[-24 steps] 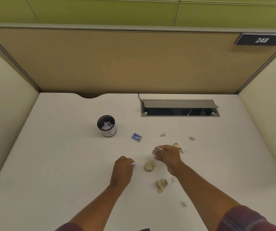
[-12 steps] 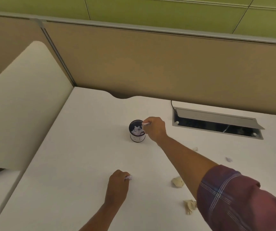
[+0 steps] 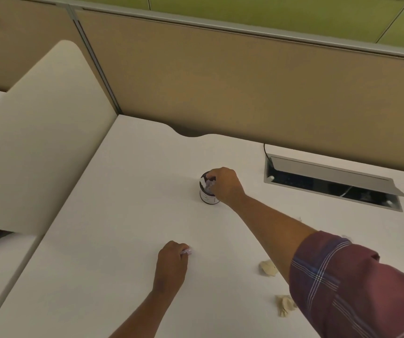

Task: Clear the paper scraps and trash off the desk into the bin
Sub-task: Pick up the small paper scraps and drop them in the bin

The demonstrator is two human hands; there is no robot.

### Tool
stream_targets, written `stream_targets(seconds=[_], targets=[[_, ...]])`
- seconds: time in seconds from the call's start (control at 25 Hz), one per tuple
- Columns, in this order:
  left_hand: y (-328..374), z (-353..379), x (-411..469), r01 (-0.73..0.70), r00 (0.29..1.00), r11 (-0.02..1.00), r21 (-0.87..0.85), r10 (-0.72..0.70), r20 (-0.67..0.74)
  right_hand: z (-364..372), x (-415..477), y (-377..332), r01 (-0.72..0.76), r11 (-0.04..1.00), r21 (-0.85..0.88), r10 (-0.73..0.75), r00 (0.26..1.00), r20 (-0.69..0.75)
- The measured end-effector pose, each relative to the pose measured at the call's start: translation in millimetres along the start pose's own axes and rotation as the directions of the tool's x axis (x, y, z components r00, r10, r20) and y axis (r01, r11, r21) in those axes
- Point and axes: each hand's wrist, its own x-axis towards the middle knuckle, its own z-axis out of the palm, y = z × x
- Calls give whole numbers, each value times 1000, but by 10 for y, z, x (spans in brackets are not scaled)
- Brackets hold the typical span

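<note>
A small round black bin (image 3: 207, 196) stands on the white desk (image 3: 123, 215), with white paper showing at its mouth. My right hand (image 3: 225, 185) hovers right over the bin's opening, fingers pinched on a white paper scrap (image 3: 205, 183) that dips into it. My left hand (image 3: 173, 261) rests on the desk nearer to me, closed on another small white scrap (image 3: 188, 252) that pokes out between the fingers. Two crumpled beige paper balls (image 3: 268, 267) (image 3: 285, 304) lie on the desk beside my right forearm.
An open cable hatch (image 3: 332, 178) is set into the desk at the back right, with a black cord beside it. A tan partition wall (image 3: 220, 81) closes off the back. A cream side divider (image 3: 37, 132) stands along the left edge.
My right hand carried its scrap from mid-desk to the bin and now lowers it into the opening. The view swung left. My left hand stayed put, holding its scrap.
</note>
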Motion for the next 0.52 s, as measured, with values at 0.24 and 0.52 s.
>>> stream_targets(seconds=[0.24, 0.52], targets=[[288, -24, 239, -106, 993, 994, -5, 106, -50, -147, -198, 206, -35, 989, 143, 55, 988, -144], [923, -132, 965, -225, 968, 974, 11, 225, -114, -102, -955, 863, -134, 966, 222, 188, 951, -245]])
